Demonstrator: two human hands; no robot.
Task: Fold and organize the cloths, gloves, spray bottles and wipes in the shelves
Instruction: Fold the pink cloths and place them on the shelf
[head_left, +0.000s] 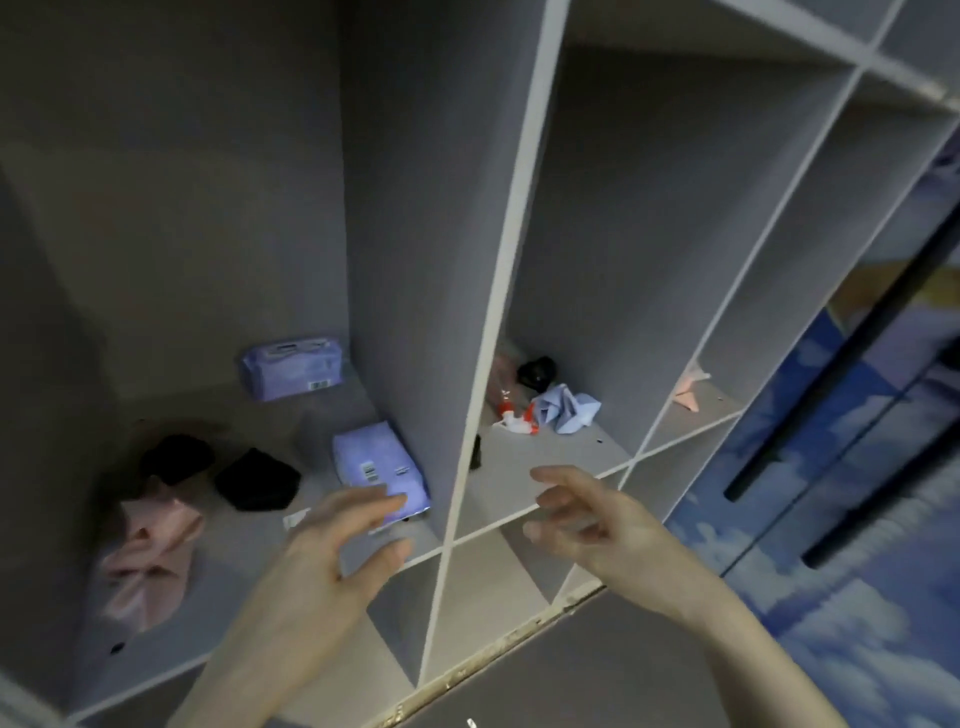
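Note:
Two purple wipe packs lie in the wide left compartment, one at the back (291, 368) and one near the front (378, 466). My left hand (332, 551) hovers open just in front of the near pack, holding nothing. My right hand (587, 519) is open over the front edge of the middle compartment. Two black cloths (257, 480) (176, 457) and a crumpled pink cloth (148, 551) lie at the left. The middle compartment holds a light blue cloth (566, 408), a spray bottle with a red-and-white head (514, 421) and a black item (537, 371).
A pink glove (688, 395) lies in the narrow right compartment. White upright dividers (493, 312) separate the grey compartments of the shelf unit. A chipped lower shelf edge (519, 634) runs below my hands. A blue cloud-patterned surface (857, 597) with dark bars stands to the right.

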